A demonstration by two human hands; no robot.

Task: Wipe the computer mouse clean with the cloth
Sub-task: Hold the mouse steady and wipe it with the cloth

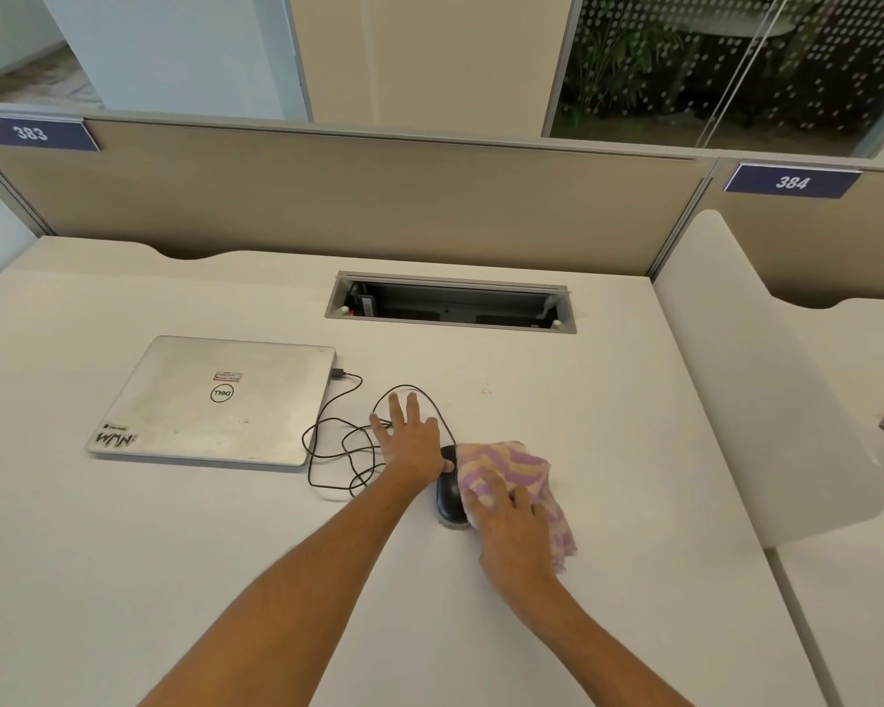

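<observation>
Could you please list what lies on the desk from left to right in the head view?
Laptop → tangled cable → left hand → mouse → cloth under the right hand.

The pink-and-cream striped cloth [511, 482] covers the right side of the black computer mouse [449, 494], so only its left flank shows. The right hand [514, 533] hides part of that cloth. The left hand [409, 441] conceals a stretch of the thin black cable [327, 451]. Contents of the grey recessed cable tray [450, 303] are too dark to tell. Both forearms are cut off at the near edge.
</observation>
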